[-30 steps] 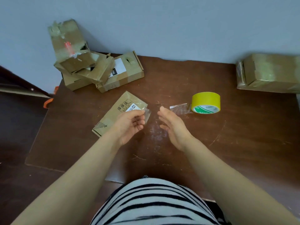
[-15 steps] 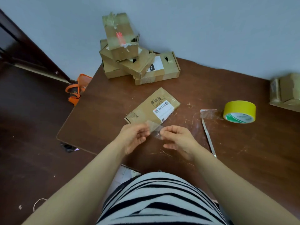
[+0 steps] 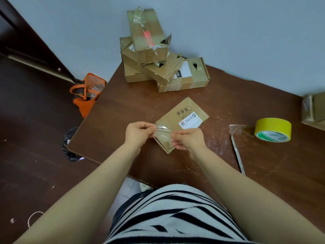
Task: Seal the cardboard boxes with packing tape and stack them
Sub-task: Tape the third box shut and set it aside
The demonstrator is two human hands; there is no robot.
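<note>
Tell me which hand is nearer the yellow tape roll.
Right. The right hand, pinching one end of the clear tape strip, lies left of the yellow tape roll with table between; the left hand pinches the other end, farther away.

A flat brown cardboard box (image 3: 177,118) with a white label lay askew on the table (image 3: 123,111) before me. Over its near corner I pinched a short strip of clear tape (image 3: 163,133) between my left hand (image 3: 139,132) and my right hand (image 3: 189,140). The yellow tape roll (image 3: 272,128) lay flat well to the right, its clear loose end (image 3: 237,128) reaching left. By the far wall several taped boxes (image 3: 165,71) sat heaped unevenly, the top box (image 3: 146,36) tilted. Another box (image 3: 314,110) showed at the right edge.
</note>
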